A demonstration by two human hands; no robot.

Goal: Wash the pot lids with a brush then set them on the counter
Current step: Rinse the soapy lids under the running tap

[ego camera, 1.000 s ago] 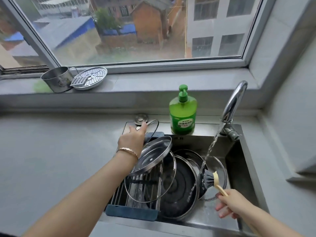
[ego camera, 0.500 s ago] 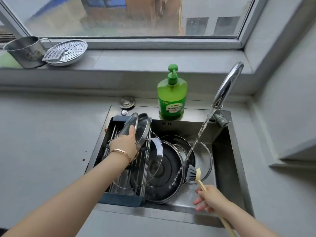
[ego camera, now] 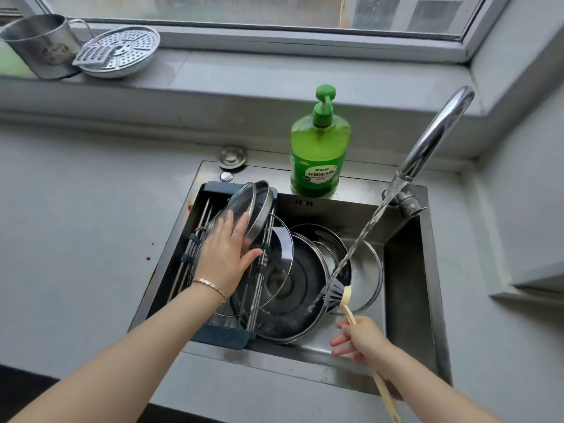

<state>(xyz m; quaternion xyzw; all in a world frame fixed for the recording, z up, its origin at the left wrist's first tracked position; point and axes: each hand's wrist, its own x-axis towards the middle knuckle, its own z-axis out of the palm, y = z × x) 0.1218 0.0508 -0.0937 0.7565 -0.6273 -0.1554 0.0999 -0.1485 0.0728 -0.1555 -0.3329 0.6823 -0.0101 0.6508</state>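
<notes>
A: What changed?
B: Glass lid (ego camera: 241, 203), lifted a second ago, now leans at the rack's (ego camera: 227, 335) far end; my left hand (ego camera: 224, 254) lies flat on it, fingers straight.
A: Right?
B: Right hand (ego camera: 363, 343) grips the brush (ego camera: 335, 296), bristles under running water (ego camera: 366, 227). Next lid, I judge.

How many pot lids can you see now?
6: small glass lid and steel-rimmed lid lean at the rack's far end; large glass lid beside them; dark lid, middle lid, right lid overlap in the sink. More may hide.
</notes>
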